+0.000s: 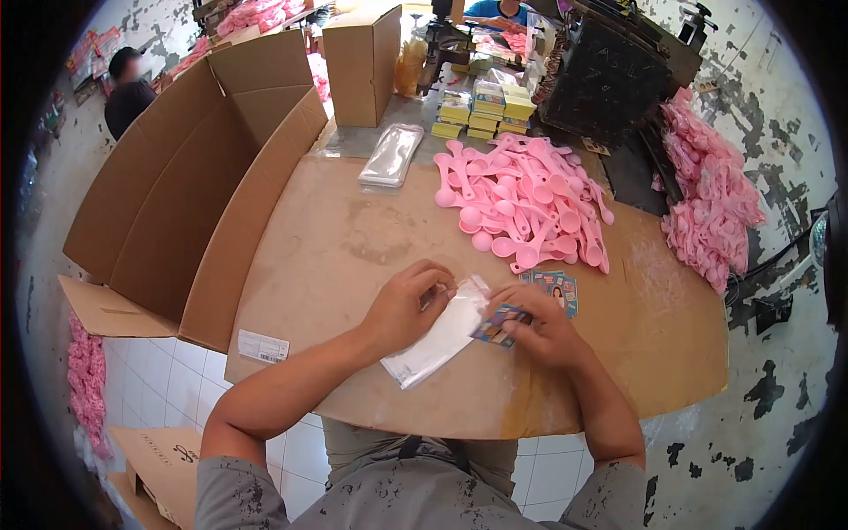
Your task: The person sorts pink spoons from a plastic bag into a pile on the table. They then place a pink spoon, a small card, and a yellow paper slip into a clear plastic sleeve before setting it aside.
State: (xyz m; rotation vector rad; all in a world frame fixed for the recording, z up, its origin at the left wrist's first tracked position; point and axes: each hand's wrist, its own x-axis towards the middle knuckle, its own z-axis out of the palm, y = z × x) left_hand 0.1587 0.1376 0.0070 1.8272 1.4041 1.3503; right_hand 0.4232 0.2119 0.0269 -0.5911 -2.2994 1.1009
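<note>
A clear plastic bag (434,345) lies flat on the cardboard-covered table in front of me, its upper end between my two hands. My left hand (408,306) is closed, thumb and fingers pinched at the bag's upper left edge. In my right hand (543,331) is a colourful printed card (501,325), gripped between thumb and fingers over the bag's right side. Just beyond that hand, more printed cards (562,290) lie loosely overlapped. A heap of pink measuring spoons (530,199) sits farther back.
An open cardboard box (177,168) stands at the left. A stack of plastic bags (391,155) and bundled cards (487,108) lie toward the back. A dark machine (601,79) and pink bagged items (707,194) occupy the right. Other people are in the background.
</note>
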